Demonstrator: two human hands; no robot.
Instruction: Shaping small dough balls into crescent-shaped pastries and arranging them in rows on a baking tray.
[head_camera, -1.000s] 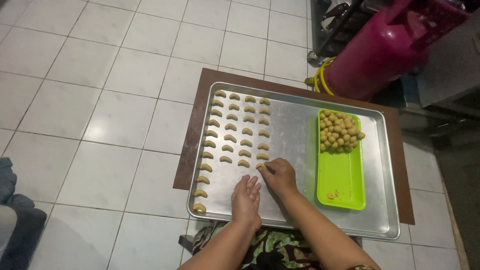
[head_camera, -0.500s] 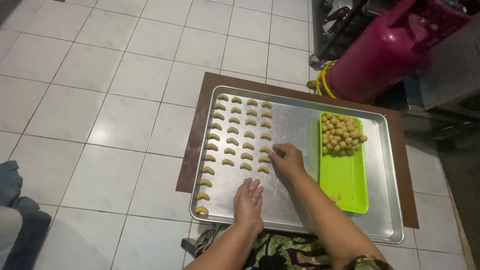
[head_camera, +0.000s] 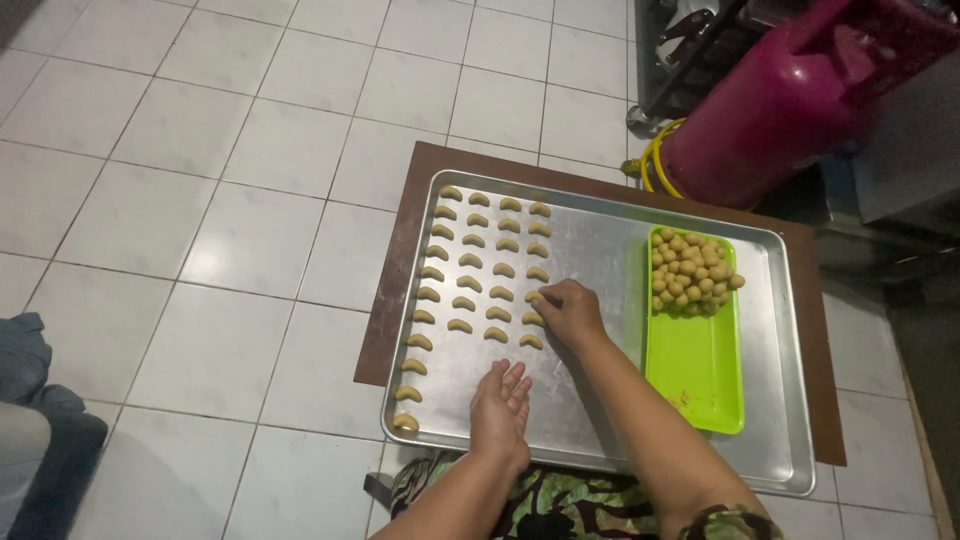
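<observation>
Since a second ago the right hand (head_camera: 570, 312) has moved up the fourth column of small crescent-shaped dough pieces (head_camera: 483, 265) on the large silver metal baking tray (head_camera: 600, 250), so the rows keep filling. Its fingers (head_camera: 541, 297) are curled together, pinching a piece at the column's edge. The left hand (head_camera: 502, 405) rests flat nearby, fingers spread loosely, below the rows.
</observation>
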